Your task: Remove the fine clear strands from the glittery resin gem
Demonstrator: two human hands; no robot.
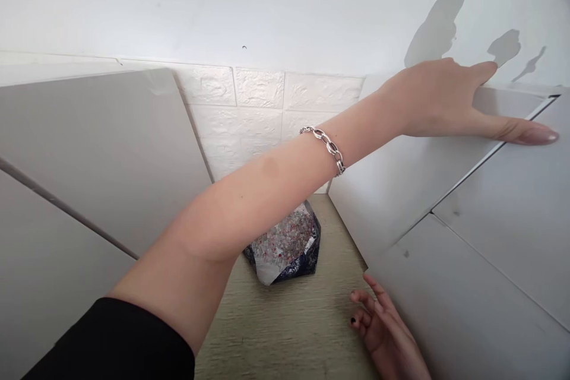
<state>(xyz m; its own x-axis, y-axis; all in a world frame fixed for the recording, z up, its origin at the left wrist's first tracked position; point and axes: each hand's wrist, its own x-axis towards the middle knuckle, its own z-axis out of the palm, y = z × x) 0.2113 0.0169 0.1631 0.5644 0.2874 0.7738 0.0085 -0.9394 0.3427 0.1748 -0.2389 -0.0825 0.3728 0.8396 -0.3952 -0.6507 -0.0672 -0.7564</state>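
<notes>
My left arm reaches across the view from lower left to upper right, with a silver chain bracelet point(328, 147) on the wrist. My left hand point(445, 98) lies flat on the top edge of a white cabinet point(490, 237) at the right, thumb stretched along its front and fingers spread. It holds nothing. My right hand point(383, 326) hangs low beside the same cabinet's side panel. Its fingers are loosely curled and apart, with dark polish on the nails, and nothing is in them.
A dark plastic bag point(287, 243) with pink and white speckled contents sits on the pale wood-look floor point(285, 326) in the narrow gap. Another grey-white cabinet panel point(89, 160) stands at the left. A white brick-pattern wall point(258, 101) closes the gap behind.
</notes>
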